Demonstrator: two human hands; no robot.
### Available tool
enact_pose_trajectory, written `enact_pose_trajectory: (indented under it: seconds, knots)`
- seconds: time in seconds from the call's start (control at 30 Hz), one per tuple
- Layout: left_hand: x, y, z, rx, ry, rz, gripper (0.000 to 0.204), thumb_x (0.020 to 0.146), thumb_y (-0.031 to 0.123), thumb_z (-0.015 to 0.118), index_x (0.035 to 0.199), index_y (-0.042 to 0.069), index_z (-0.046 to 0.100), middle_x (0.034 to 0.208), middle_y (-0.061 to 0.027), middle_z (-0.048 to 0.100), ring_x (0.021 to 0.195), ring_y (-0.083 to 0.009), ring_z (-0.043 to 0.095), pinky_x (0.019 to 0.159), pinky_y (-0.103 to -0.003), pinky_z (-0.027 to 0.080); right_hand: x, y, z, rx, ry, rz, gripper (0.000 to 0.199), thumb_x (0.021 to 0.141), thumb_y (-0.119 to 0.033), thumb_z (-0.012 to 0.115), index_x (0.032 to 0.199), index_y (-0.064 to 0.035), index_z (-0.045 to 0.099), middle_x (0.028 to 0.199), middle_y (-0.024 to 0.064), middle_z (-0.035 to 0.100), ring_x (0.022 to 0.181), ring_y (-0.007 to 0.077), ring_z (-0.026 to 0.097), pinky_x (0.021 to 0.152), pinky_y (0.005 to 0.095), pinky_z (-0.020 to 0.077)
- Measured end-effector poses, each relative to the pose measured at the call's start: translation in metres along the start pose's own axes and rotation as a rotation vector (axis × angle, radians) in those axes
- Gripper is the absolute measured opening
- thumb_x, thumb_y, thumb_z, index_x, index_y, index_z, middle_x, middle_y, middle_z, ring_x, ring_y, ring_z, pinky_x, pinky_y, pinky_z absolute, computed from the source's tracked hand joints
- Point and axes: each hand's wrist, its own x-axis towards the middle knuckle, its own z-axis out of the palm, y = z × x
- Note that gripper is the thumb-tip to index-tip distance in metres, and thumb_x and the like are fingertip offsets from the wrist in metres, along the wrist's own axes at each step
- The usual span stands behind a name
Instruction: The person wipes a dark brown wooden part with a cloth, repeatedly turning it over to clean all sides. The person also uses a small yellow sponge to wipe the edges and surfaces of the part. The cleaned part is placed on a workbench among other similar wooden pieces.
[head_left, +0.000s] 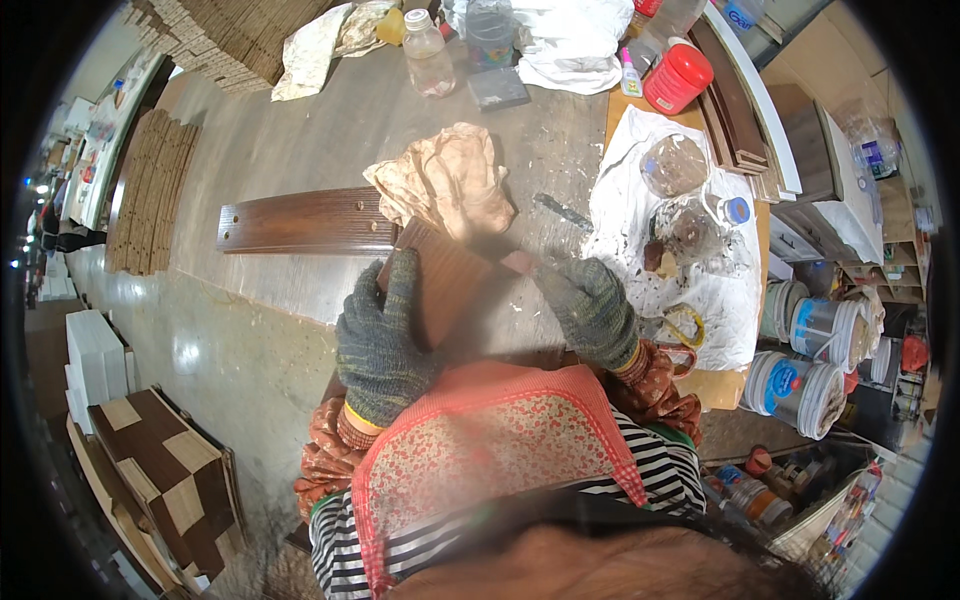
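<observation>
Both my hands wear grey knitted gloves. My left hand [382,340] lies on the left side of a dark reddish-brown wooden board [447,280] and grips its edge. My right hand [590,305] holds the board's right end, the fingers closed by a pale corner of it. The board lies tilted on the grey workbench [290,140] right in front of my apron. A crumpled beige cloth [445,180] lies just beyond the board, touching its far edge.
A long brown wooden strip with holes [300,222] lies to the left. White sheeting [640,215] at the right carries clear jars. A red container [678,78], a plastic bottle [428,55], paint buckets [800,385] and stacked panels [165,470] stand around.
</observation>
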Motion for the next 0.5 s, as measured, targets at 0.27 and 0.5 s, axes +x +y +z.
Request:
enact_pose_trajectory:
  seconds: [0.27,0.5]
  knots:
    - [0.000,-0.002,0.002,-0.014,0.002,0.036,0.115,0.054,0.015,0.088,0.157,0.014,0.037,0.137,-0.0250,0.052,0.121,-0.0463,0.055,0.102,-0.053,0.048,-0.003,0.006,-0.001,-0.064,-0.109,-0.036,0.054,0.086,0.001,0.061,0.139,-0.0082,0.062,0.109,0.0177,0.070,0.079,0.0317,0.061,0.068,0.0413,0.0488]
    - [0.001,-0.002,0.001,-0.018,-0.011,0.040,0.118,0.052,0.015,0.089,0.157,0.011,0.036,0.136,-0.0254,0.052,0.121,-0.0468,0.054,0.103,-0.052,0.047,-0.019,0.015,0.007,-0.187,0.022,-0.134,0.046,0.084,0.000,0.063,0.129,-0.0063,0.064,0.122,0.0170,0.065,0.086,0.0334,0.064,0.074,0.0439,0.0508]
